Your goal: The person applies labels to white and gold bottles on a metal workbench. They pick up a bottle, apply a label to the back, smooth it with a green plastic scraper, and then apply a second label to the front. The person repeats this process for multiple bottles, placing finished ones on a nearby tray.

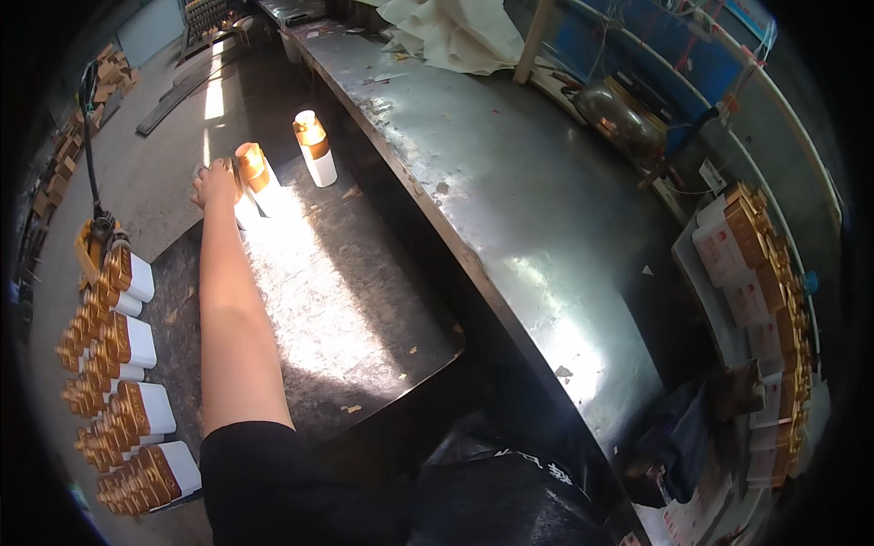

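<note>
My left arm stretches to the far left of a dark, worn tabletop [391,309]. At its end, my left hand [218,185] is closed around a bottle; the bottle's white lower part [246,215] shows beneath the hand, and the rest is mostly covered. Right beside it stands another white bottle with a gold-brown top [252,167], lit by strong sunlight. A third white-and-gold bottle [316,150] stands upright a little farther right, apart from the hand. My right hand is out of view.
Rows of white-and-gold bottles [137,346] line the left side. A long metal workbench [510,209] runs along the right, with white cloth [446,36] at its far end. More gold-topped white containers [756,273] stand at the right, near dark cloth [678,441].
</note>
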A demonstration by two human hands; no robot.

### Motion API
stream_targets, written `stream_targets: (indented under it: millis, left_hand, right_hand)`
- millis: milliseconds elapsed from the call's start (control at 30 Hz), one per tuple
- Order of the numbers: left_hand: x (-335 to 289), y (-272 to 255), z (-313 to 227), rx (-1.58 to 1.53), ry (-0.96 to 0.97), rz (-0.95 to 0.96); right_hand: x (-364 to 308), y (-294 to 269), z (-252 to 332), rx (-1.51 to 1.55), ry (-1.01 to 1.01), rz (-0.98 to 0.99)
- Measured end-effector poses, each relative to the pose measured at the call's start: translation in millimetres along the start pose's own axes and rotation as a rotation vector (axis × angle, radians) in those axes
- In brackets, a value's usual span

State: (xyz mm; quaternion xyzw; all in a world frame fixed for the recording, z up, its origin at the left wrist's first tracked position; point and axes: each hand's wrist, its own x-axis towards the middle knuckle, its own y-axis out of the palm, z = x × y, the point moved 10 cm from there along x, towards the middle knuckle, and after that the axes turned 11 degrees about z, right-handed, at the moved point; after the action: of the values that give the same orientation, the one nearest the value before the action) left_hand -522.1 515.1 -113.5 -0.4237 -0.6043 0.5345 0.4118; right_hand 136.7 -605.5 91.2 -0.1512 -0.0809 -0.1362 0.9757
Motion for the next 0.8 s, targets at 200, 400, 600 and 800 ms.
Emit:
stream_targets:
  millis: [200,400,600,800]
  left_hand:
    - [-14.4,-7.9,21.0,0.027,0.112,-0.119]
    - [-94.8,9.7,68.2,-0.112,0.211,-0.342]
    - [-238.7,-56.0,-0.6,-0.302,0.776,-0.207]
    - [-490.4,-168.7,-114.2,-0.735,1.52,0.43]
  right_hand:
    - [7.2,-15.1,-36.3,0.143,0.039,0.209]
    - [29.7,29.1,-59.2,0.492,0.114,0.902]
    - [-26.2,112.5,-15.1,0.352,-0.197,0.68]
    - [-185.4,285.7,97.7,0.092,-0.357,1.3]
